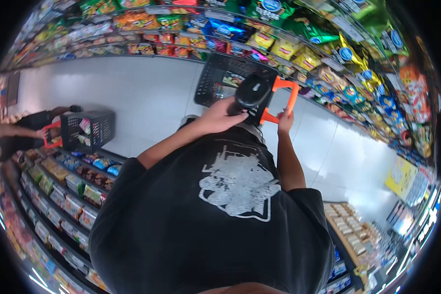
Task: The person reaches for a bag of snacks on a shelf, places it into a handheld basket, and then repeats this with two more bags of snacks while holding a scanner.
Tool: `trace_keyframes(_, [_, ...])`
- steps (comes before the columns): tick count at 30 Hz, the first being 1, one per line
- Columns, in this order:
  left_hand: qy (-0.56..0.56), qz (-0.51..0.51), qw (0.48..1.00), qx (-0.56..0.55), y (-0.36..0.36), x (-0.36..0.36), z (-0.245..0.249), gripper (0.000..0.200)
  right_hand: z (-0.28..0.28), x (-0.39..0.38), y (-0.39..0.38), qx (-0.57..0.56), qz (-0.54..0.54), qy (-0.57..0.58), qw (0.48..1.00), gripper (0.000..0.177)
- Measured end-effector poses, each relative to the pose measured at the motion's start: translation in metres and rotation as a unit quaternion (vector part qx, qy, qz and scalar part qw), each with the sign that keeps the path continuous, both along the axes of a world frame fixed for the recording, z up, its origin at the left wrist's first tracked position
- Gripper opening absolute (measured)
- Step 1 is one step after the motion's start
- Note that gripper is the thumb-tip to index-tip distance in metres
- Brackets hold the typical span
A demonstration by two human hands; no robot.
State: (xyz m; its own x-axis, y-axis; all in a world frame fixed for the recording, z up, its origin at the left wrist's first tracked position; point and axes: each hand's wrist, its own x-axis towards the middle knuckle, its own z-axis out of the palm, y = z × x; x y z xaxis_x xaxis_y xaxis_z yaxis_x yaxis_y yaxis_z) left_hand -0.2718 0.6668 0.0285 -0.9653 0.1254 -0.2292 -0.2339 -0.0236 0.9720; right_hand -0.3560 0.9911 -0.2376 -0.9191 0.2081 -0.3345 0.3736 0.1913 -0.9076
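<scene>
Shelving: 2 runs. Snack shelving [347, 29] just beyond my basket [208, 73]; packet shelving [115, 157] back-left of it.
Floor: pale floor [147, 88] open both left and right of my basket; far edge tight to the snack shelving.
Person: 1 other person [14, 132], well left of my basket, hand on a second basket [104, 128].
My basket: 1 black, in front of me, long axis side to side, handle end right.
Handle: 1 orange handle [292, 98], jutting right off my basket.
Device: 1 black device [255, 88], above my basket's near-right part in view, rounded head pointing forward, slightly right.
Left hand [220, 116]: wrapped round the device's grip.
Right hand [285, 120]: closed on the handle.
Packs: some packs [232, 79] inside my basket, count unclear.
</scene>
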Motion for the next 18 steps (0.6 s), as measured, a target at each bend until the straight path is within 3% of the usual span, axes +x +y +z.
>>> trace_keyframes(3, [-0.036,-0.003,0.999,0.034,0.021,-0.009,0.011,0.024,0.009,-0.002,0.013,-0.058,0.045,-0.069,0.995,0.039])
trace_keyframes(9, [0.016,-0.008,0.997,0.071,0.056,-0.015,0.025,0.030,-0.001,-0.030,0.033,-0.257,0.053,-0.214,0.941,0.026])
trace_keyframes(13, [0.030,-0.068,0.996,0.038,0.085,-0.021,0.026,0.034,0.033,-0.047,0.027,-0.224,0.094,-0.190,0.951,0.019])
trace_keyframes(14, [0.042,-0.092,0.995,0.007,0.090,-0.024,0.028,0.035,0.022,-0.046,0.026,-0.244,0.083,-0.144,0.955,0.019])
trace_keyframes(17, [0.090,-0.109,0.990,-0.029,0.114,-0.030,0.026,0.039,-0.083,-0.045,0.046,-0.342,0.046,-0.150,0.926,0.018])
trace_keyframes(18, [0.107,-0.107,0.988,-0.032,0.122,-0.031,0.025,0.040,-0.011,-0.046,0.033,-0.289,0.047,-0.153,0.944,0.017])
